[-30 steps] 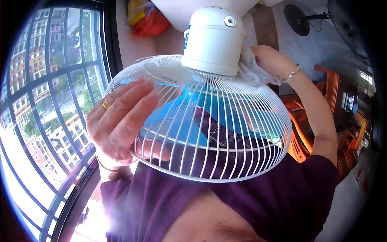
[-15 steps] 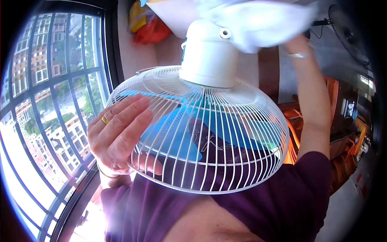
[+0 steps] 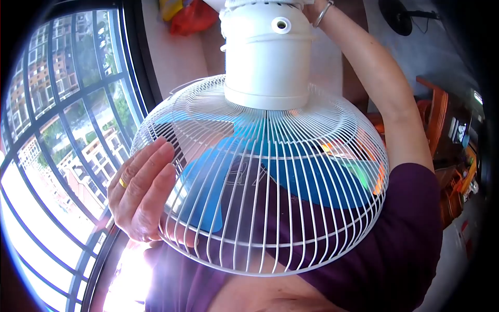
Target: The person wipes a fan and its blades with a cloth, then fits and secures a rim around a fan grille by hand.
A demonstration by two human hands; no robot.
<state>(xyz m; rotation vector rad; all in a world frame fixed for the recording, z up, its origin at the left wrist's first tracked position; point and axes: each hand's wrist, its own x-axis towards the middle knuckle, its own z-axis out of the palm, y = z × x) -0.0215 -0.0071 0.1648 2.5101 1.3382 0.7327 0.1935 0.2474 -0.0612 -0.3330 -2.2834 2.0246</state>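
Biggest thing: barred window [image 3: 65, 101], whole L side, bldgs + trees outside. Fan [image 3: 266, 104] = main obj, ctr of view, in front of wearer's chest, housing end up, guard end down twd purple shirt [image 3: 408, 234]. Fan guard [image 3: 275, 274] = white wire cage, round, approx bowl-shaped; works as container: blue blades [image 3: 205, 200] inside, seen thru wires, one L, one R of ctr. Shirt w/ pale line print also shows thru; orange/green patches thru R side, can't ID. White motor housing [image 3: 267, 65] sits on top of cage, upright-ish, touching wires at its base; its top is near upper edge of view.

R arm raised, elbow bent, forearm slanting up + inward; R hand [image 3: 312, 7] beside/behind top of housing, mostly hidden, can't tell if grasping or released. L hand [image 3: 143, 190] grasps L edge of guard: fingers extended up along outside of wires, thumb low, showing thru wires nr rim. Red bundle [image 3: 195, 20] upper L behind fan, contents n/a to tell. Smallest: bracelet [image 3: 323, 13] on R wrist, gold ring [image 3: 123, 182] on L hand.
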